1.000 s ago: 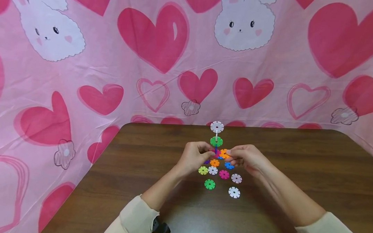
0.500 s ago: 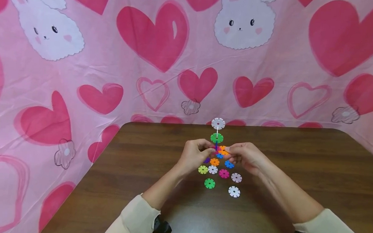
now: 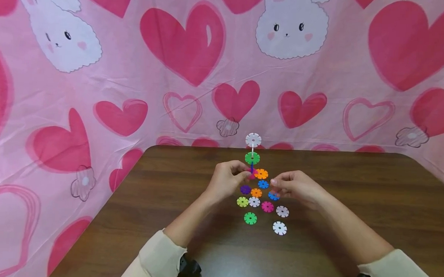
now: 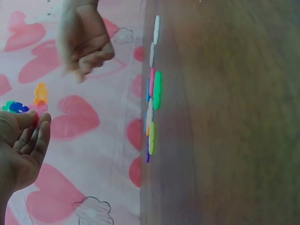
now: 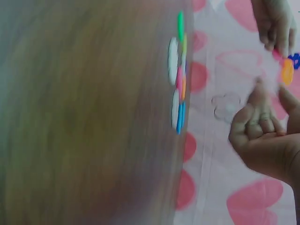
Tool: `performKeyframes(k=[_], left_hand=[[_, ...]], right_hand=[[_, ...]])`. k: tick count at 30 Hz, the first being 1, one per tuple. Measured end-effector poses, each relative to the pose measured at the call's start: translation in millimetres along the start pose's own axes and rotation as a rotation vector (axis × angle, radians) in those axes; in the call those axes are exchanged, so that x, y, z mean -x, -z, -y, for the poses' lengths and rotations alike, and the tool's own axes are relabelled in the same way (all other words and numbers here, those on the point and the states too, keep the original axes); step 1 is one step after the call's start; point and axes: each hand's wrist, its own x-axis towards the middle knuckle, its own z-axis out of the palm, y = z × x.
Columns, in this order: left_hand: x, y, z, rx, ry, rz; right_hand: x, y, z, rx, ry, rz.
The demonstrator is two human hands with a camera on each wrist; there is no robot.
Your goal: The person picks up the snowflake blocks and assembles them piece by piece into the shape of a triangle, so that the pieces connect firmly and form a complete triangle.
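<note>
My left hand (image 3: 225, 181) pinches a pink notched disc (image 3: 253, 174) between thumb and fingers, above the table. Slotted to it are an orange disc (image 3: 261, 173) on the right and a dark blue disc (image 3: 252, 167) seen edge-on above. Higher in this chain come a green disc (image 3: 252, 158), an edge-on white disc and a round white disc (image 3: 253, 140) on top. My right hand (image 3: 298, 188) hovers right of the orange disc, apart from it, with nothing held. In the right wrist view its thumb and index finger stand apart, the other fingers (image 5: 255, 125) loosely curled.
Several loose notched discs lie flat on the brown wooden table (image 3: 136, 217) below the hands: purple (image 3: 245, 189), orange (image 3: 256, 192), blue (image 3: 263, 184), yellow-green (image 3: 242, 202), pink, green and white. A pink cloth (image 3: 193, 108) with hearts and rabbits hangs behind the table.
My right hand has let go of the orange disc and drawn back to the right. The left hand has moved slightly left and up with the joined discs.
</note>
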Motion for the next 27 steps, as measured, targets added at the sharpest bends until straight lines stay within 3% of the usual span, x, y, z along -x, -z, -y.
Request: performKeyframes(k=[5,8,18,27], left_hand=[[-3.1,5.9,0.0,0.001,-0.030,-0.053],[-4.8,10.0,0.0,0.006,-0.043,-0.084],[-6.9,14.7,3.2,0.033,-0.013,-0.096],[-5.8,12.2,7.6,0.023,-0.001,-0.088]], right_hand=[[0.1,8,-10,0.546,0.092,-0.036],[-1.4,9,-18,0.711,0.123,-0.031],[-2.1,5,-32,0.841,0.106,0.072],[-2.4,7,-36,0.821,0.128,0.035]])
